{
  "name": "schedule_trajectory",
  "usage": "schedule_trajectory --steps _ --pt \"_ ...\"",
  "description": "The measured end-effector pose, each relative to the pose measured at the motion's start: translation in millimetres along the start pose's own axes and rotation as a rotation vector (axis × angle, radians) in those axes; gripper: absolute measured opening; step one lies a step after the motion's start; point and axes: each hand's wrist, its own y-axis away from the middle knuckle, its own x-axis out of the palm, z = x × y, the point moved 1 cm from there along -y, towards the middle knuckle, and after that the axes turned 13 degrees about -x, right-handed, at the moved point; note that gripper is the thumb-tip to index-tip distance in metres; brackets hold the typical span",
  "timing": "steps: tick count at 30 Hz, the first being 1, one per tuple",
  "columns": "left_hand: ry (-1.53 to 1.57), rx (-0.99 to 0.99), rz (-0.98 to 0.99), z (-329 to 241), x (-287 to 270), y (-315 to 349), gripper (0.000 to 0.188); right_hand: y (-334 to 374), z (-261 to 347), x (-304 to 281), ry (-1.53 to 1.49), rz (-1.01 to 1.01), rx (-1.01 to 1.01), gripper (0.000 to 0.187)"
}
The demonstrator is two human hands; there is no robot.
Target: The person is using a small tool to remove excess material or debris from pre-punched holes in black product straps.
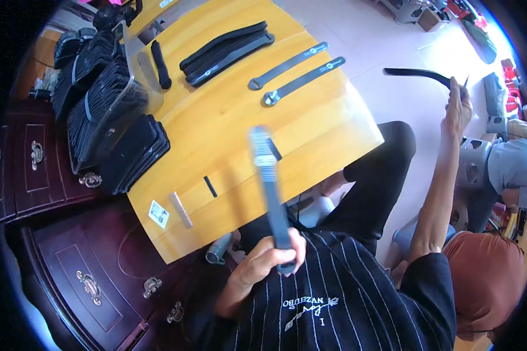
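Note:
My left hand (pixel 269 257), low in front of my striped shirt, is closed round the lower end of a dark strap (pixel 270 199). That strap rises over the near table edge, its upper part smeared by motion. Out to the right, my right hand (pixel 459 108) pinches one end of a curved black strap (pixel 416 72) above the floor. Two flat dark straps (pixel 290 66) with rounded, slotted ends lie side by side on the yellow table (pixel 216 134). Farther left are a thick stack of similar straps (pixel 228 55) and a single narrow black strap (pixel 160 65).
A clear plastic box (pixel 131 64) with banded black bundles (pixel 96 93) stands at the left, beside stacked black flat pieces (pixel 137 153). Near the front lie a short black strip (pixel 210 186), a pale strip (pixel 182 209) and a white label (pixel 158 214). A dark wooden cabinet (pixel 64 251) adjoins the table.

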Motion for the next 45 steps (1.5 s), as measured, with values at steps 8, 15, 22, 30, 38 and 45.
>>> schedule_trajectory --steps 8,15,22,30,38,45 --pt "0.004 0.213 -0.315 -21.1 -10.8 -7.3 0.012 106.4 91.3 48.6 0.307 0.490 -0.579 0.015" --pt "-0.016 0.327 -0.395 -26.3 -22.6 -5.7 0.012 164.6 113.5 90.1 0.168 0.833 -0.381 0.019" --pt "0.072 0.375 -0.335 -31.1 -27.3 -1.2 0.017 187.2 126.5 110.7 0.106 0.916 -0.315 0.019" --pt "0.186 0.418 -0.326 -32.9 -32.7 -1.1 0.023 194.4 139.9 128.6 0.044 0.953 -0.285 0.023" --pt "0.055 0.585 -0.444 -29.1 -35.5 -6.1 0.031 190.1 144.9 118.8 -0.095 0.935 -0.141 0.047" --pt "0.068 0.700 -0.547 -35.2 -34.9 -12.9 0.031 195.7 190.4 48.7 -0.384 0.985 -0.114 0.016"
